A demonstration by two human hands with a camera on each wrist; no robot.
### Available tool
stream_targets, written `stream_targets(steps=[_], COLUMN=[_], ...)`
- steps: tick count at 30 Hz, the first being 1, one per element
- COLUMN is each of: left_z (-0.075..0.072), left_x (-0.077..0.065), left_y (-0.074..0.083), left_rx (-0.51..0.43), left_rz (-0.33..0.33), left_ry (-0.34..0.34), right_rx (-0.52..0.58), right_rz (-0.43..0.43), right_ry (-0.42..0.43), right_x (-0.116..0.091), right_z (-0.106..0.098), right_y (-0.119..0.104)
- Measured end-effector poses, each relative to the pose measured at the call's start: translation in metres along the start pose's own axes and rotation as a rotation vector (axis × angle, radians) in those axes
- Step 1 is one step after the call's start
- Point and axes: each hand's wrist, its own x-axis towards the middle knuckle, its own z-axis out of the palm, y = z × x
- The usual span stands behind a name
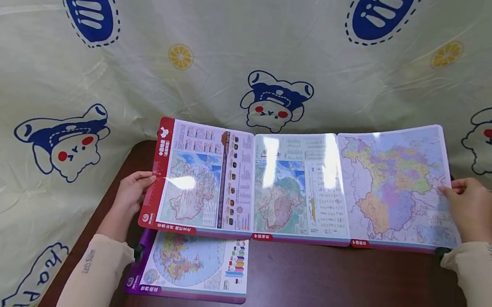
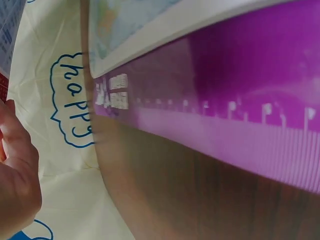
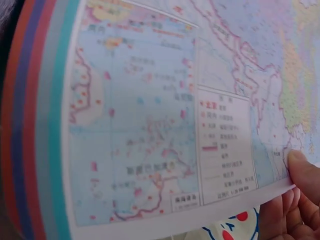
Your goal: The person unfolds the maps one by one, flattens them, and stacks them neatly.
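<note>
A three-panel folding map (image 1: 278, 207) with a red left margin is spread wide in the head view. My left hand (image 1: 130, 189) pinches its red edge between thumb and fingers. At the far end, my right hand (image 1: 471, 207) grips the edge of the third panel, which tilts up. The right wrist view shows the thumb of that hand (image 3: 302, 175) on the printed face and fingers behind it. Beneath the left panel lies a purple-edged world map (image 1: 192, 266), its upper part hidden. Ruler marks run along its purple margin (image 2: 225, 90) in the left wrist view.
The maps are over a dark wooden table (image 1: 304, 285). A pale cloth (image 1: 222, 20) printed with blue bears, badges and orange slices hangs behind the table and past its left side. Glare covers parts of the left and middle panels.
</note>
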Motion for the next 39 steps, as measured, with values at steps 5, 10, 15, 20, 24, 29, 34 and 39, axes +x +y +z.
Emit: stream_targets(steps=[5, 10, 15, 20, 24, 29, 34, 39], left_z=[0.004, 0.009, 0.012, 0.013, 0.013, 0.011, 0.009, 0.007], left_x=[0.007, 0.016, 0.022, 0.024, 0.025, 0.027, 0.026, 0.024], left_y=[-0.007, -0.014, -0.018, -0.023, -0.026, -0.029, -0.032, -0.035], left_rx=[0.056, 0.173, 0.251, 0.335, 0.371, 0.445, 0.529, 0.513], left_rz=[-0.017, -0.013, -0.008, 0.015, 0.033, 0.077, 0.086, 0.077], left_ry=[0.058, 0.1, 0.143, 0.162, 0.165, 0.148, 0.127, 0.103], right_rx=[0.032, 0.019, 0.003, -0.005, -0.011, -0.04, -0.015, -0.018], right_rz=[-0.015, -0.021, -0.016, -0.031, -0.064, -0.132, -0.076, -0.095], right_ry=[0.006, 0.03, 0.041, 0.055, 0.079, 0.128, 0.038, 0.023], right_x=[0.001, 0.004, 0.006, 0.005, 0.005, 0.006, 0.006, 0.004], right_z=[0.006, 0.016, 0.027, 0.035, 0.039, 0.041, 0.04, 0.041], right_y=[-0.003, -0.005, -0.008, -0.008, -0.01, -0.009, -0.005, 0.003])
